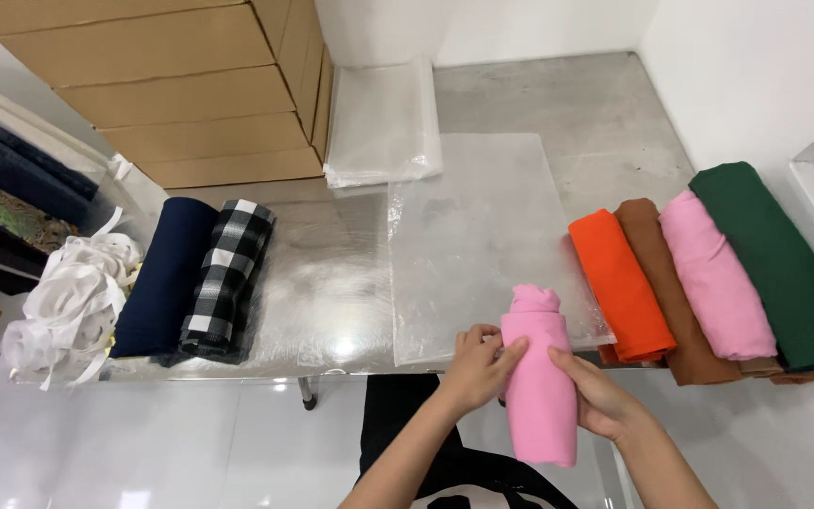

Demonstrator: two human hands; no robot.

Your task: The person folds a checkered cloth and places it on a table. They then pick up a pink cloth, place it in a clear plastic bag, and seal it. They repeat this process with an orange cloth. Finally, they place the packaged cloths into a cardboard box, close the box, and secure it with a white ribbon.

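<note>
a: what takes up most of the frame?
b: the shiny metal tabletop (332,283), running across the middle. in the upper left sits a stack of cardboard boxes (171,85), and against it leans a pile of clear plastic bags (383,123).

a: and on the tabletop itself?
b: one clear plastic sheet (473,236) lies flat at centre. to the right of it, four rolled cloths lie side by side, touching: a green roll (784,264) farthest right, then a pink roll (718,273), a brown roll (661,283) and an orange roll (619,283). on the left are a navy roll (164,273) and a black-and-white checked roll (228,278), just beside each other, with a heap of white straps (73,302) at the left edge.

a: what are the hands doing?
b: both are on a light pink rolled cloth (539,377) at lower centre, its top end resting on the near edge of the plastic sheet and the rest hanging past the tabletop's edge. the left hand (478,363) has its fingers curled against the roll's left side; the right hand (591,391) wraps the right side, fingers clamped on the cloth, though how far they reach behind it i can't quite tell.
</note>
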